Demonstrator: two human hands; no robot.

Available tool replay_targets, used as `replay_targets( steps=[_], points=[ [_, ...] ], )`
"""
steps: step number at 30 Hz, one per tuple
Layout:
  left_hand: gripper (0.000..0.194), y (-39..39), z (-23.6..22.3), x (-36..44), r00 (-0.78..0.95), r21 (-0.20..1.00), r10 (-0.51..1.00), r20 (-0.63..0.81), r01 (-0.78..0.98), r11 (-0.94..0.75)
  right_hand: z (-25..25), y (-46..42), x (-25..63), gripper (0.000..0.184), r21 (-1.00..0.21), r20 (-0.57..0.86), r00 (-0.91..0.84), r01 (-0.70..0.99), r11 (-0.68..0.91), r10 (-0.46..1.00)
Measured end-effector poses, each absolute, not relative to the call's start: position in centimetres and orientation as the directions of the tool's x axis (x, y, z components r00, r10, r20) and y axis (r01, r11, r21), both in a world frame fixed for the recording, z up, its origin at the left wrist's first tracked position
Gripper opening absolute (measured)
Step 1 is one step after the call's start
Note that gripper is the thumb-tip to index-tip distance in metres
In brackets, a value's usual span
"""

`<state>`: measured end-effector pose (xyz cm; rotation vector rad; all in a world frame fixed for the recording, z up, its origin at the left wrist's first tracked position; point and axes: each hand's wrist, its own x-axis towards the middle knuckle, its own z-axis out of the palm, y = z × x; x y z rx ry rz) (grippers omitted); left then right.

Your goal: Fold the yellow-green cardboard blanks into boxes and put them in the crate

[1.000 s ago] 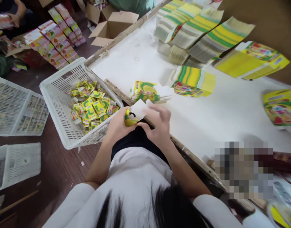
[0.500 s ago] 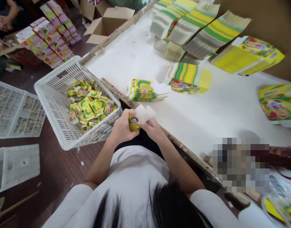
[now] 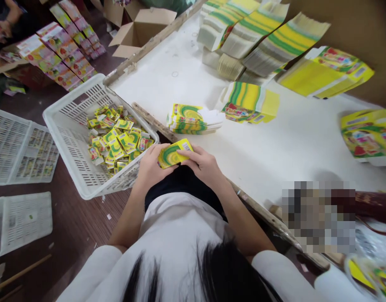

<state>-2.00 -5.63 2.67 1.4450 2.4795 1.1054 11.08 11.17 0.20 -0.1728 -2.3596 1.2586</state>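
Between my two hands is a small yellow and green carton (image 3: 174, 154), its printed side up and a barcode at its right end. My left hand (image 3: 151, 165) is closed around the left end. My right hand (image 3: 204, 163) grips the right end, with the thumb lying over the print. Just beyond my hands, a stack of flat cartons (image 3: 188, 117) with white flaps lies near the table's edge. On my left stands a white plastic basket (image 3: 70, 147), holding a heap of small yellow cartons (image 3: 119, 140).
Tall stacks of yellow-green card blanks (image 3: 262, 35) stand at the back of the white table (image 3: 249, 155). More blanks (image 3: 369, 136) lie to the right. Other white crates (image 3: 26, 218) are on the floor at left, with stacked pink boxes (image 3: 61, 54) and an open cardboard box (image 3: 145, 31) beyond.
The carton's white flaps, raised half a second ago, no longer show. The carton now lies turned with its printed face up, and both hands have shifted along it.
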Motion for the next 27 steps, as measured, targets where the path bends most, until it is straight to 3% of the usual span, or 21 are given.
replay_targets(
  steps=[5,8,15,20,22,24,27],
  points=[
    [0.058,-5.8,3.4,-2.2,-0.53,0.602,0.815,0.236,0.738,0.305,1.2,12.2,11.3,0.024,-0.812,0.298,-0.93,-0.127,0.57,0.217],
    [0.055,-5.4,3.4,-1.8,-0.521,0.572,0.811,0.267,0.763,0.302,1.3,11.4,10.9,0.023,-0.83,0.276,-0.913,-0.07,0.553,0.3],
    [0.056,-6.9,3.0,-3.2,-0.61,0.549,0.734,0.298,0.739,0.391,0.9,10.6,9.8,0.075,-0.92,0.226,-0.887,-0.058,0.388,0.402],
    [0.058,-9.5,2.7,-5.6,-0.727,0.506,0.569,0.384,0.681,0.528,1.4,14.4,8.4,0.043,-0.863,0.272,-0.79,0.051,0.502,0.549],
    [0.06,-9.4,2.7,-5.2,-0.72,0.554,0.592,0.363,0.678,0.484,1.7,14.8,7.6,0.055,-0.854,0.277,-0.835,0.013,0.521,0.475],
    [0.061,-8.6,2.8,-4.2,-0.684,0.621,0.652,0.327,0.676,0.397,1.9,14.2,7.1,0.069,-0.869,0.261,-0.918,-0.089,0.486,0.298],
    [0.06,-7.4,2.8,-2.8,-0.648,0.689,0.706,0.286,0.651,0.318,2.0,12.3,7.0,0.069,-0.923,0.242,-0.961,-0.184,0.338,0.138]
  ],
)
